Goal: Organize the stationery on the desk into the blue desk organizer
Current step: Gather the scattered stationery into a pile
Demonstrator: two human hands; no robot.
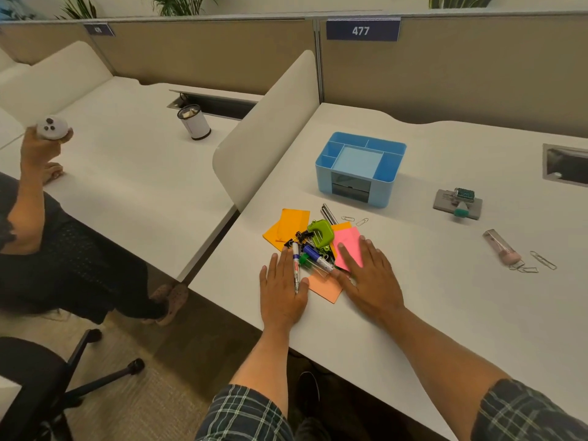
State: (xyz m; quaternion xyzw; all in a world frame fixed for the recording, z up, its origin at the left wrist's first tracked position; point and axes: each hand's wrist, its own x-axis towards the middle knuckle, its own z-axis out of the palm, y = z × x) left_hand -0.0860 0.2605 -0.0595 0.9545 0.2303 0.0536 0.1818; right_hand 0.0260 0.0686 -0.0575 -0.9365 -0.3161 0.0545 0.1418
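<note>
Stationery pile (313, 246) partly hidden beneath flat left hand (281, 289), right hand (369, 275).

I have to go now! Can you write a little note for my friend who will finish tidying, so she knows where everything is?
Left hand: flat on desk, marker lying across its fingers, not gripped.
Right hand: flat, fingers on pink notes.
Pile between the hands: orange notes, green punch, binder clips, pens.
Paper clips lie off to the right.
Organizer: nothing visible in it.
Done: nothing. Left: everything.

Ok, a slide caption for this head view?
Both hands flat beside a stationery pile, blue organizer empty behind.
</note>
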